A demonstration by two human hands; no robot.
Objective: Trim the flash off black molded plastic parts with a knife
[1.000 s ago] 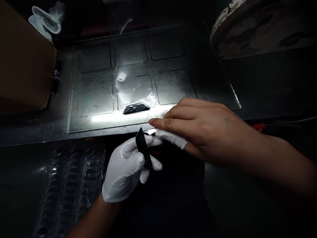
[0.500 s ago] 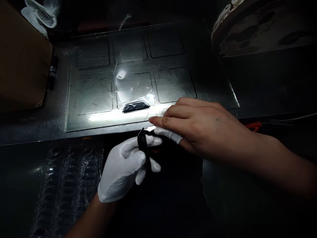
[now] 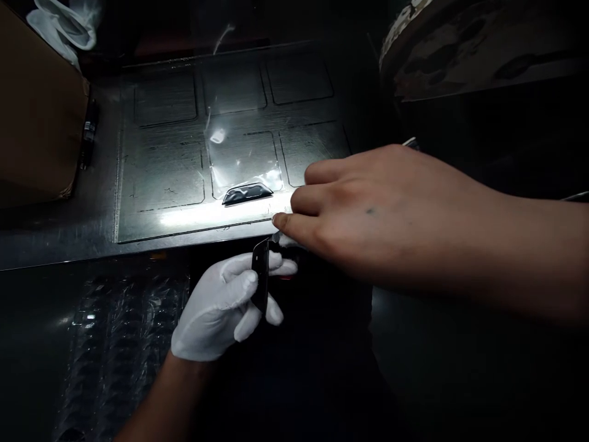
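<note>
My left hand (image 3: 225, 301), in a white glove, grips a thin dark flat piece (image 3: 260, 273) by its faces, thumb in front and fingers behind. The piece stands on edge just below the bench front. My right hand (image 3: 350, 215) is bare apart from a white cover (image 3: 289, 240) on its thumb, which is mostly hidden. Its thumb and index finger pinch close to the upper end of the flat piece; what lies between them is too small to make out. On the bench, a black trapezoid-shaped piece (image 3: 247, 194) lies just beyond the hands.
A clear sheet with outlined squares (image 3: 161, 166) covers the bench top. At left stand a cardboard box (image 3: 37, 123) and a black marker (image 3: 89, 135). White gloves (image 3: 69, 27) lie behind the box. A clear plastic blister tray (image 3: 124, 344) sits low on the left.
My right hand has turned and shifted, hiding most of its covered thumb. The bright white bit at its fingertips no longer shows. The left hand keeps the flat piece, now turned slightly.
</note>
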